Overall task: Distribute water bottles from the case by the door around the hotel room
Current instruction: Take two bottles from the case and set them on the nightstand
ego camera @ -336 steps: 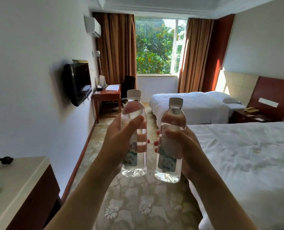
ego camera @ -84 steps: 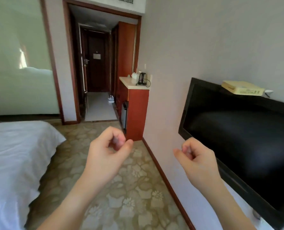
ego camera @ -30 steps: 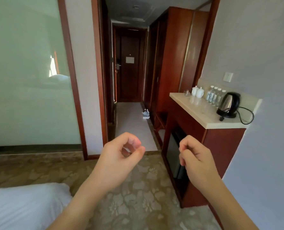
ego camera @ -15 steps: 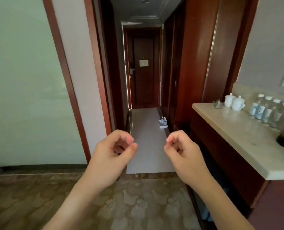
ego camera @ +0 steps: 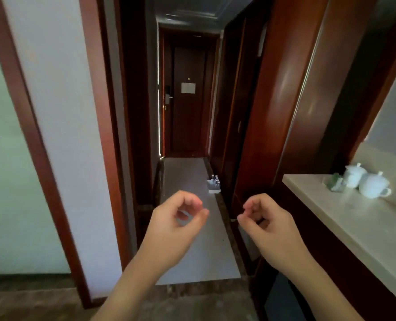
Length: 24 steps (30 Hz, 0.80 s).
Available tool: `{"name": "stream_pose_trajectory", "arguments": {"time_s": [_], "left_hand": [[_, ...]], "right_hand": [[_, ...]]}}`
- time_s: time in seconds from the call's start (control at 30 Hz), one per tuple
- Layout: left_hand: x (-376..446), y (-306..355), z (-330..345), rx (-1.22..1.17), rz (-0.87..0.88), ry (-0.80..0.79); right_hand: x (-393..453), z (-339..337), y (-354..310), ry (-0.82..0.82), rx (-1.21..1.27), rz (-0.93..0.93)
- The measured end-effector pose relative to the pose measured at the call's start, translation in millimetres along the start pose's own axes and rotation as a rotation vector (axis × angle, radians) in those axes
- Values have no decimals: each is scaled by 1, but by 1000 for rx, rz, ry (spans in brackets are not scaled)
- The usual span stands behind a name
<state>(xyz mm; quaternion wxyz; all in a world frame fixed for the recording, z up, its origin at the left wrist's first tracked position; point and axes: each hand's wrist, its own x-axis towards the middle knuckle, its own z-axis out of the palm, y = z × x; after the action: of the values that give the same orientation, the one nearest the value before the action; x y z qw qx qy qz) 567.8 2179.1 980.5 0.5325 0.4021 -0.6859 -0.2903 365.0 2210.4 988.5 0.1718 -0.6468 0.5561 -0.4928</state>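
Observation:
A small case of water bottles (ego camera: 213, 186) stands on the pale hallway floor, against the right-hand wall, well short of the dark entrance door (ego camera: 187, 107). Both of my hands are raised in front of me at the hallway's mouth. My left hand (ego camera: 176, 225) is loosely curled with nothing in it. My right hand (ego camera: 268, 225) is curled the same way and holds nothing. The case lies far beyond both hands, between them in the view.
A marble counter (ego camera: 345, 218) on a red wooden cabinet runs along the right, carrying white lidded cups (ego camera: 366, 184). A tall wooden wardrobe (ego camera: 273, 100) lines the hallway's right side. A wooden door frame (ego camera: 97, 126) and frosted glass wall (ego camera: 4, 181) stand left.
I have walked closer to the hallway; the case and door look larger. The bottles and kettle on the counter have slid out of view to the right. Both hands stay curled and hold nothing.

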Motion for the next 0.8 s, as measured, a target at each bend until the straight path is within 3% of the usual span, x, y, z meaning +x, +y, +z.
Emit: {"name": "stream_pose_trajectory", "arguments": {"time_s": [0.27,0.53,0.8], "left_hand": [[165,-91,76,-19,34,-109],[337,-197,151,14,-26,-24],[488,-261,161,75,-61,69]], "right_hand": [[150,13,98,59,31,90],[342,48,231,27,183,86],[531,104,289,-95,273,31]]}}
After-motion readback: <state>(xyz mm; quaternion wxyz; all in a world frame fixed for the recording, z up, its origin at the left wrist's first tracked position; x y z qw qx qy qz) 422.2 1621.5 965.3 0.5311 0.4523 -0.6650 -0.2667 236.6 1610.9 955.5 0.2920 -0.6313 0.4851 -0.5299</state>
